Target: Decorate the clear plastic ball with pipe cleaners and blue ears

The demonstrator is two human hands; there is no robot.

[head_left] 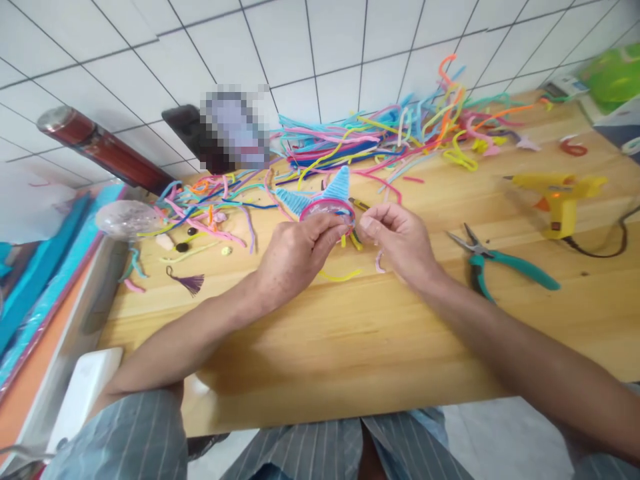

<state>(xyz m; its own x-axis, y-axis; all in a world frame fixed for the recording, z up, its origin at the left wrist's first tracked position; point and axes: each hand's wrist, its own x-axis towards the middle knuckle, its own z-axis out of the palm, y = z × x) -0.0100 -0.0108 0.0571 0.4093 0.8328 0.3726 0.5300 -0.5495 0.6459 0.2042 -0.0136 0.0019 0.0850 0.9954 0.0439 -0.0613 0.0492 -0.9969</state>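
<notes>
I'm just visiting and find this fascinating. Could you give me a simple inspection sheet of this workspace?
Surface: wooden tabletop, with a bare stretch along the near side.
Job's things: pink-rimmed piece with two blue, fuzzy points.
Clutter: colourful fuzzy stems heaped near the wall; purple tassel at left; pliers and yellow glue gun at right.
Hands: left hand grips the piece; right hand is beside it, its hold unclear.
Cables: dark cord from the glue gun.
Surroundings: white tiled wall.

The wall (335, 40) is clad in white tiles (395, 27). Pale floor (505, 437) is glimpsed below the wooden tabletop (350, 360).
</notes>
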